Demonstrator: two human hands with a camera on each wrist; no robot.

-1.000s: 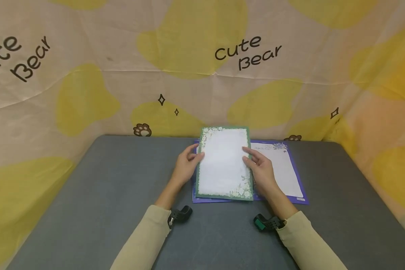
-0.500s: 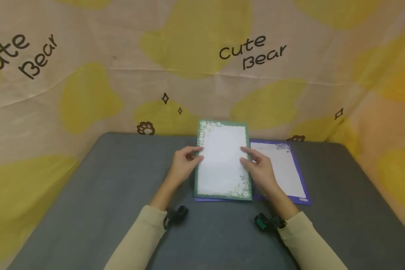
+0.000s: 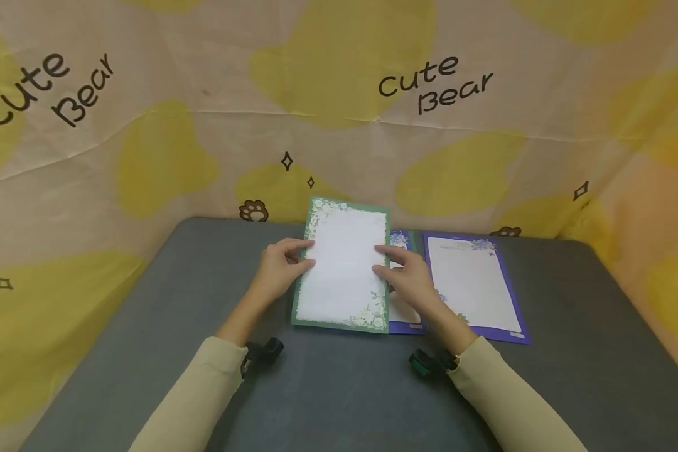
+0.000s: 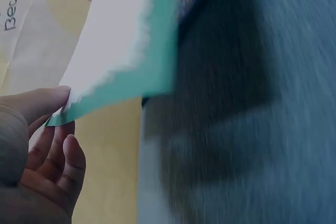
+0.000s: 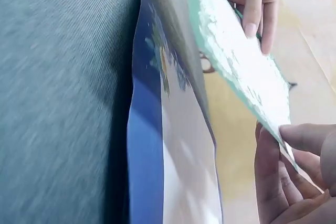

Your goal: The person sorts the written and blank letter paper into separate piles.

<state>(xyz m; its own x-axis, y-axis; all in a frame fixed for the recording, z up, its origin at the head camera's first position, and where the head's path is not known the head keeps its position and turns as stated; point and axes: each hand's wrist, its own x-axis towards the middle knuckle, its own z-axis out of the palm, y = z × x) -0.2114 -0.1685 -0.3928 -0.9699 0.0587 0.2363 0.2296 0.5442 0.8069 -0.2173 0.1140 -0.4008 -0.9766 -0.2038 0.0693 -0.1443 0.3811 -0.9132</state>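
A green-bordered sheet of paper (image 3: 341, 270) with white flowers at two corners is held up off the table between both hands. My left hand (image 3: 277, 270) pinches its left edge, thumb on the front and fingers behind. On the opposite edge my right hand (image 3: 409, 279) pinches it the same way. In the left wrist view the sheet (image 4: 115, 24) slants up from the left hand (image 4: 42, 145). The right wrist view shows the right hand (image 5: 299, 177) gripping the edge, with a blue-bordered sheet (image 5: 181, 145) lower down, apart from the held one.
A blue-purple-bordered floral sheet (image 3: 474, 282) lies on the grey table (image 3: 339, 395) at the right. Another such sheet (image 3: 403, 312) lies beside it, partly hidden by the held sheet and right hand. Behind the table hangs a yellow-patterned cloth (image 3: 328, 75).
Both hands have lifted the green-bordered sheet and carried it left. It has uncovered part of the blue-purple sheet beneath and left a gap beside the right-hand one.
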